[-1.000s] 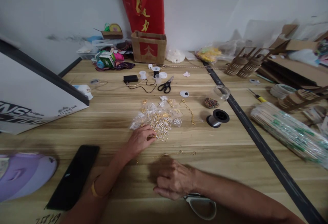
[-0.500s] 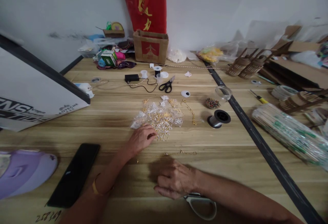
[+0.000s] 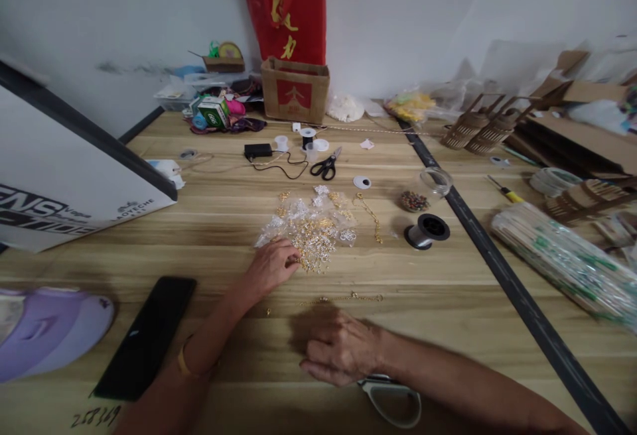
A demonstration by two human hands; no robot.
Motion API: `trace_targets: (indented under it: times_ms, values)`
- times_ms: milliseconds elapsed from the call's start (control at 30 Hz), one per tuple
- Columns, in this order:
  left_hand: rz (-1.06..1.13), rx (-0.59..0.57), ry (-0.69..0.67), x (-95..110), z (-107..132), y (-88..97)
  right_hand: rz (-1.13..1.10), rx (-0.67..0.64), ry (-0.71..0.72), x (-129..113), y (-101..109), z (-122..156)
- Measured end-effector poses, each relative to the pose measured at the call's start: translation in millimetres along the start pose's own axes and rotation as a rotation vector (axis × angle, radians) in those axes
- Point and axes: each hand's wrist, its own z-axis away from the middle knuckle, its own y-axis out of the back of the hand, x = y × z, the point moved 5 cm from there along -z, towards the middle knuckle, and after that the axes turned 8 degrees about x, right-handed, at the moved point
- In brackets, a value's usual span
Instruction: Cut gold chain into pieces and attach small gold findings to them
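Note:
My left hand [image 3: 271,268] reaches into the near edge of a pile of small gold beads and clear plastic bags [image 3: 312,226], fingertips pinched among the beads. What they grip is too small to name. My right hand [image 3: 341,349] rests palm down on the wooden table [image 3: 448,315], fingers curled in, just in front of grey-handled pliers [image 3: 393,398] under my wrist. A thin gold chain [image 3: 343,299] lies between the two hands. A second gold chain [image 3: 371,215] lies to the right of the pile.
A black phone [image 3: 146,335] lies at my left forearm, a purple cap [image 3: 50,329] further left. A wire spool [image 3: 426,231], bead dish [image 3: 414,201], glass jar [image 3: 436,180] and black scissors [image 3: 324,164] sit beyond. A white board [image 3: 60,183] leans left; bagged sticks [image 3: 567,259] lie right.
The left hand's fingertips have shifted slightly within the bead pile. The view has drifted a little. The right hand has stayed still.

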Motion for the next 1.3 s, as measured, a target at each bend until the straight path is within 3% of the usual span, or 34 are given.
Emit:
trace_targets:
  times_ms: [367, 700, 1033, 1300]
  values:
    - [0.063, 0.038, -0.114, 11, 2, -4.3, -0.013, 0.014, 0.013, 1, -1, 0]
    - [0.048, 0.086, -0.081, 4, 0, 2.1, -0.002, -0.028, 0.017, 1, -4, 1]
    - [0.034, -0.027, -0.208, 26, 4, 2.3, -0.014, 0.008, 0.006, 0, -1, -1]
    - [0.028, -0.022, -0.245, 28, 5, -4.1, -0.03, 0.016, 0.017, 0, 3, -4]
